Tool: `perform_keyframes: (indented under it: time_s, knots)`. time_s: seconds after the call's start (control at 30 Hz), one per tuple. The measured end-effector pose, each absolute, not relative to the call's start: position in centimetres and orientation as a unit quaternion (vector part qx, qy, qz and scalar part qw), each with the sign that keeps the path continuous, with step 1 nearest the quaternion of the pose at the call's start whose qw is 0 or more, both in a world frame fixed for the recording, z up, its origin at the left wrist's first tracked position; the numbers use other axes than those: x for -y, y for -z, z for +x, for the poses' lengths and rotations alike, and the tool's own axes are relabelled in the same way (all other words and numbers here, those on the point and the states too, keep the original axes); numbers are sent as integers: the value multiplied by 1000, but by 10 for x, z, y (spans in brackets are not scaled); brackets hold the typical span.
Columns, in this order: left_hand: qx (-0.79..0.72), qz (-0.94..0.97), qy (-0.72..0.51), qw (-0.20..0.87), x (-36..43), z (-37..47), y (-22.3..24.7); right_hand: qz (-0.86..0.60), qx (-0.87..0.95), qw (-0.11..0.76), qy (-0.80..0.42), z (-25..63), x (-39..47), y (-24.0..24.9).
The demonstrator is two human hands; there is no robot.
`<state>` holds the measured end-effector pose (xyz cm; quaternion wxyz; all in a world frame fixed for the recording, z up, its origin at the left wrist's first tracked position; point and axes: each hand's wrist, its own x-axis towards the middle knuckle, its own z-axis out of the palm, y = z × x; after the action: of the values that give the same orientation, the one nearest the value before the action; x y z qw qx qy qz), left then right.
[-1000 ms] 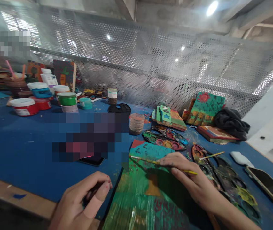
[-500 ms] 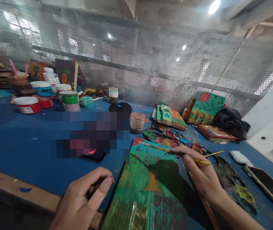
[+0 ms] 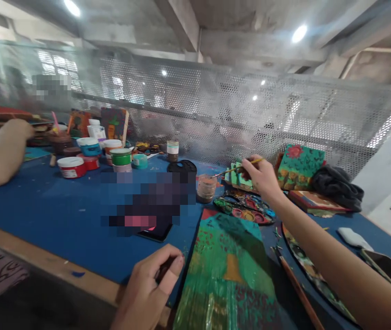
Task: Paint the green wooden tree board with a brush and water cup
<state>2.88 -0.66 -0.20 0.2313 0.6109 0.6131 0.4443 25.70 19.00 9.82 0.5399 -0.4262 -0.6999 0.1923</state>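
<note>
My right hand (image 3: pixel 260 176) is closed round a thin yellow paintbrush (image 3: pixel 235 169), held level above the paint palette (image 3: pixel 247 206). The brush's tip is at the rim of a jar of cloudy water (image 3: pixel 206 189). My left hand (image 3: pixel 152 282) is curled with thumb and forefinger together, just left of the painted board (image 3: pixel 216 256); what it holds, if anything, is hidden. The board shows green and teal paint, an orange-brown patch and dark red marks. Shadow falls across its upper right part.
Paint tubs (image 3: pixel 71 167) stand at the back left, near another person's forearm (image 3: pixel 1 156). A tablet (image 3: pixel 156 231) lies left of the board. Right of it are a wooden-handled tool (image 3: pixel 298 291), a dark palette (image 3: pixel 305 261), a white case (image 3: pixel 354 239) and a phone (image 3: pixel 389 270).
My right hand has moved up and forward from over the board, bringing the brush to the water jar. The view has shifted, and more of the other person's arm shows at left.
</note>
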Motion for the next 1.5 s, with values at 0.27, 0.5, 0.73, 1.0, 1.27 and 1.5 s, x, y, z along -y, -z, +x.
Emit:
perform_keyframes:
  time_s: [0.27, 0.5, 0.73, 1.0, 1.27, 1.5]
  knots:
    - [-607, 618, -429, 255, 8, 31, -2, -526, 820, 223, -4, 181, -227, -116]
    - [-589, 624, -431, 278, 10, 29, -2, -547, 819, 173, 2, 175, -233, -123]
    - [-579, 626, -438, 284, 10, 30, -1, -538, 830, 150, -6, 169, -230, -122]
    - [-581, 630, -430, 283, 11, 29, -2, -533, 831, 158, 18, 168, -230, -122]
    - [-588, 628, -428, 276, 11, 30, -3, -536, 827, 166, 31, 172, -229, -119]
    - [-587, 628, -428, 279, 11, 30, -3, -525, 834, 168, 41, 173, -227, -116]
